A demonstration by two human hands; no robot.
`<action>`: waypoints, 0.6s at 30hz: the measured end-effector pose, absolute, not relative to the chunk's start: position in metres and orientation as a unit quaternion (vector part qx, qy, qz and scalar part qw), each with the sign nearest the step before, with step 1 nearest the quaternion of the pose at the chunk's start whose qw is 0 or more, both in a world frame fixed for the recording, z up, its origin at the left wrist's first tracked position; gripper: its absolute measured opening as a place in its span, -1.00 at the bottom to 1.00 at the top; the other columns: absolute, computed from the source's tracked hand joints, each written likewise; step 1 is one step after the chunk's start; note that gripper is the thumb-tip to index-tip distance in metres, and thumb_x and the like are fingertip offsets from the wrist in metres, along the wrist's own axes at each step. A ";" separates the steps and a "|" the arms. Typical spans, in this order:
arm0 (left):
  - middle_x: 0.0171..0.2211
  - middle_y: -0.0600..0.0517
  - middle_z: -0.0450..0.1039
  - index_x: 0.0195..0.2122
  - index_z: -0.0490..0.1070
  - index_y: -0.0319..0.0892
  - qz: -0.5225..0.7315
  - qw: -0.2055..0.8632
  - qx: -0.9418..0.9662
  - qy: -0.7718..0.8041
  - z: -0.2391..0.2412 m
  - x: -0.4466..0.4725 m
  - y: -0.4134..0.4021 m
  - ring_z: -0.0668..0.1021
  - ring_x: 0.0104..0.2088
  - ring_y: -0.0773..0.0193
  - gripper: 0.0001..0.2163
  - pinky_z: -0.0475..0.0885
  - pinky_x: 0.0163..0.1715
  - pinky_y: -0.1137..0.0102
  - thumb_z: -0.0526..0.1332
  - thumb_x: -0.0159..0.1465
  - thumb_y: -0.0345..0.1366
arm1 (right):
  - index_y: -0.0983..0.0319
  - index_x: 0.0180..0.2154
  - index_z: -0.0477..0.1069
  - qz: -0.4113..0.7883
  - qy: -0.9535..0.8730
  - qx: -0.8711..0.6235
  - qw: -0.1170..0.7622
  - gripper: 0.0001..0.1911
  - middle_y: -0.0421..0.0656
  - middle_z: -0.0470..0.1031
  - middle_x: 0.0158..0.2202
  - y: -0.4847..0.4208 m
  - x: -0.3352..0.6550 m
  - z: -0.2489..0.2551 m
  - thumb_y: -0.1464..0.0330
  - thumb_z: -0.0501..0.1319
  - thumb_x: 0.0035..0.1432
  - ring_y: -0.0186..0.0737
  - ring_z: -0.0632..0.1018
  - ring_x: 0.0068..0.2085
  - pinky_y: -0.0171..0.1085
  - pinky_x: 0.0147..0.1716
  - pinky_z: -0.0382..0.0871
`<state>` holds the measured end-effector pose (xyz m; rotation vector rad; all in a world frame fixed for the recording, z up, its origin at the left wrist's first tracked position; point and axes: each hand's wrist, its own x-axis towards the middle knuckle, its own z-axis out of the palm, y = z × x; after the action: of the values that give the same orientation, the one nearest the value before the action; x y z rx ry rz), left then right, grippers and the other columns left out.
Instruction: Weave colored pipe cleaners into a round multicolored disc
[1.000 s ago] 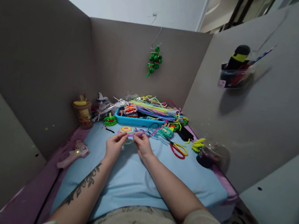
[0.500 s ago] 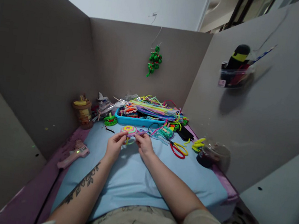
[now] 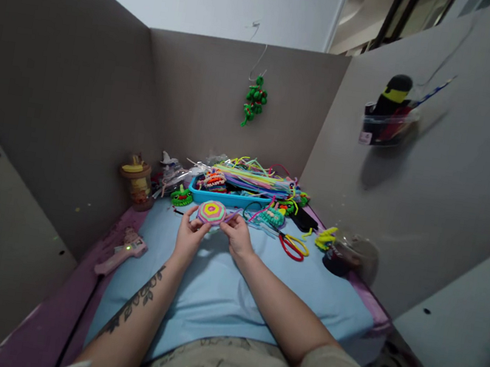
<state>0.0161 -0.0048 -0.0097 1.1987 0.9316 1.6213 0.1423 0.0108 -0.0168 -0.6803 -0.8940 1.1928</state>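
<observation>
A round disc of coiled pipe cleaners point(image 3: 212, 212), ringed in pink, yellow, mint and purple, is held up above the blue cloth point(image 3: 211, 289). My left hand point(image 3: 191, 234) grips its left and lower edge between thumb and fingers. At the disc's right edge, my right hand point(image 3: 237, 237) pinches a purple pipe cleaner point(image 3: 233, 214) that runs off from it. The fingertips of that hand partly hide where the strand meets the disc. Scissors point(image 3: 293, 247) with red and yellow handles lie on the cloth to the right of my hands.
Behind the disc stands a blue tray point(image 3: 228, 199) heaped with pipe cleaners point(image 3: 254, 180). A pink glue gun point(image 3: 121, 257) and a cup point(image 3: 138, 183) are on the left. To the right are a black phone-like object point(image 3: 304, 219) and a dark-based clear container point(image 3: 347, 257). Grey panels enclose the table.
The disc has tilted up so its ringed face shows more fully toward me. My left fingers have shifted around its left edge, while the right hand keeps nearly the same place.
</observation>
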 end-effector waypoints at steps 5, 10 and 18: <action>-0.46 0.05 0.47 0.09 0.09 -0.18 0.642 0.453 0.511 0.348 -0.008 0.017 -0.008 0.52 -0.43 0.29 -0.34 0.38 -0.34 0.42 0.33 -0.03 -0.26 | 0.20 -0.43 0.31 0.550 -0.386 -0.305 0.675 -0.70 -0.28 0.40 -0.49 0.008 0.143 -0.015 0.41 0.33 -0.31 -0.34 0.39 -0.45 -0.35 -0.43 0.23; -0.47 0.08 0.44 0.18 -0.03 -0.14 0.650 0.450 0.509 0.342 -0.009 0.018 -0.008 0.51 -0.44 0.33 -0.26 0.38 -0.35 0.45 0.31 0.01 -0.26 | 0.20 -0.41 0.31 0.551 -0.383 -0.297 0.679 -0.70 -0.27 0.40 -0.48 0.010 0.145 -0.016 0.39 0.33 -0.28 -0.35 0.38 -0.46 -0.35 -0.44 0.22; -0.40 0.09 0.45 0.22 -0.10 -0.06 0.674 0.531 0.392 0.333 -0.009 0.007 -0.003 0.50 -0.41 0.34 -0.21 0.38 -0.39 0.46 0.30 0.01 -0.17 | 0.19 -0.39 0.28 0.484 -0.520 -0.288 0.642 -0.74 -0.26 0.41 -0.45 0.012 0.158 -0.015 0.40 0.30 -0.18 -0.30 0.41 -0.39 -0.30 -0.34 0.23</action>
<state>0.0069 -0.0030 -0.0095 0.9342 0.7943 1.6073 0.1582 0.0116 -0.0149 -0.6558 -1.1847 1.1041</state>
